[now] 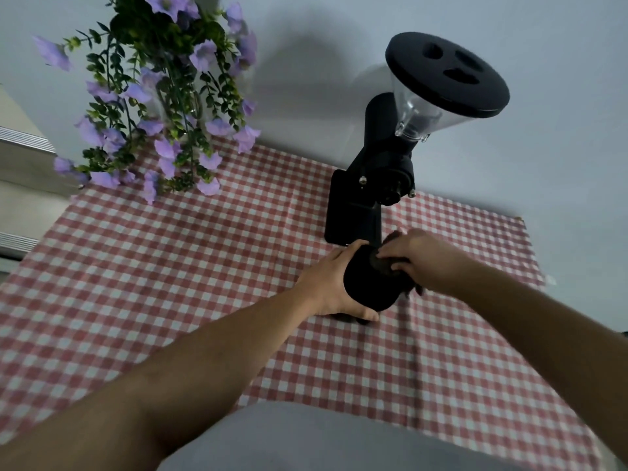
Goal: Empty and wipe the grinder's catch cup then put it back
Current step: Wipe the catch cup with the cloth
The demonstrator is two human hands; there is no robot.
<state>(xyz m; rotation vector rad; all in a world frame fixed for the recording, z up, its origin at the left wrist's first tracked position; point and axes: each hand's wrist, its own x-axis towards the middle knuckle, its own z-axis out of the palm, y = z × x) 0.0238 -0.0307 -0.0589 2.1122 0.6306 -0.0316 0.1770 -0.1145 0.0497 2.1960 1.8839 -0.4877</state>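
Matte black round catch cup [368, 283] near the checked tablecloth's [170, 300] far edge, just before the grinder [373, 185], left hand [331, 283] wrapped round it, right hand [413, 256] pressing a dark cloth [382, 261] at its mouth

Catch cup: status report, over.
Left hand gripping black catch cup from the side. Right hand pressing a dark cloth at its top. Cup off the grinder, just in front of its base. Nothing in the way.

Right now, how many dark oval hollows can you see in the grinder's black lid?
3. All sit in the round black lid on the clear hopper: one toward the left, one at the upper right, one at the bottom. None seems hidden.
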